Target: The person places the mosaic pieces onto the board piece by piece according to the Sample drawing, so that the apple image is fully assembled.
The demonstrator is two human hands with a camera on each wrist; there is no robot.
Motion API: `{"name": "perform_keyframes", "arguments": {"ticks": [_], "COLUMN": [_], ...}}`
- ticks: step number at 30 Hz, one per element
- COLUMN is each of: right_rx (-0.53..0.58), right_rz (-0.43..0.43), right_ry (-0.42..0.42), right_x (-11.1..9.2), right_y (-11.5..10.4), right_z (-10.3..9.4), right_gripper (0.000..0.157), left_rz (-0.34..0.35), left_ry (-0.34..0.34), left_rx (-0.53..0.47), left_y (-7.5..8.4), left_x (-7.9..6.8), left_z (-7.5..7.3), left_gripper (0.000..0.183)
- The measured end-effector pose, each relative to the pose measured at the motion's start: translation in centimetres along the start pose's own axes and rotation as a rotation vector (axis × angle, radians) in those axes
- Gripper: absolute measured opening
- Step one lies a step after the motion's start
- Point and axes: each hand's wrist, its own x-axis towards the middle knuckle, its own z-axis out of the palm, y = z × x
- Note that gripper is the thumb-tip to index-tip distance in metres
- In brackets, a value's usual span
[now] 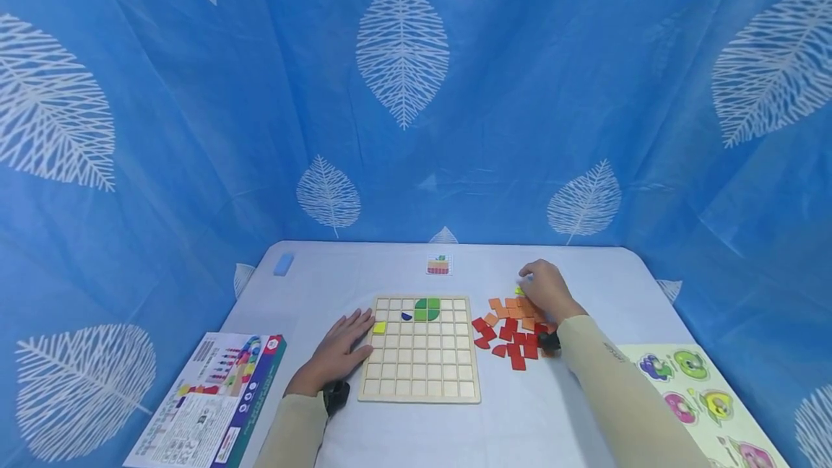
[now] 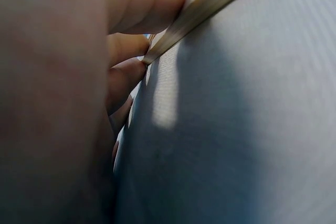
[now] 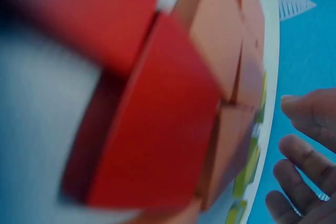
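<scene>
A wooden grid board [image 1: 419, 367] lies on the white table. On it are green pieces [image 1: 427, 309] in a rounded cluster, a small dark blue piece [image 1: 406, 316] and a yellow square tile [image 1: 380, 328] at the left edge. My left hand [image 1: 339, 352] rests beside the board, its extended fingers [image 2: 152, 3] touching the wooden side. Over the far end of the loose tiles hovers my right hand [image 1: 547, 291], fingers loosely bent and nothing between them. Beneath it lie orange tiles [image 1: 513, 307], red tiles [image 3: 163, 124] and yellow-green tiles [image 3: 245, 174], some hidden by the hand.
Behind the board lies a small picture card [image 1: 438, 264]. A light blue block [image 1: 283, 264] sits at the far left. A printed box [image 1: 208, 396] lies at the left edge, and a sheet with cartoon fruit [image 1: 705, 399] at the right. Blue leaf-patterned cloth [image 1: 487, 165] surrounds the table.
</scene>
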Motion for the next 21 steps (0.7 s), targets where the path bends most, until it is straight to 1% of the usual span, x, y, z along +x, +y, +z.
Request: {"name": "perform_keyframes", "arguments": {"ticks": [3,7,11,18,21], "right_rx": [-0.034,-0.075,-0.072,-0.054,-0.051], "right_rz": [0.03,0.057,0.071,0.095,0.101], "right_ry": [-0.026,-0.068,-0.095,-0.089,-0.088], "right_x": [-0.1,-0.1,-0.2,-0.5,-0.5], "right_y": [0.6,1.2,1.6,1.4,1.5], "right_z": [-0.2,-0.3,-0.5,-1.0,-1.0], "right_gripper": [0.03,0.028,0.027,0.032,0.032], "left_rz": [-0.002,-0.005,-0.003,0.012,0.008], "left_ry": [0.0,-0.003,-0.005,0.0,0.001], "left_rx": [-0.008,-0.008,0.001,-0.001,-0.004], "left_y": [0.1,0.1,0.0,0.1,0.1], "left_x": [-0.1,-0.1,-0.1,-0.1,-0.2], "left_z": [-0.1,0.0,0.2,0.0,0.0], "left_gripper": [0.064,0.064,0.064,0.064,0.064]}}
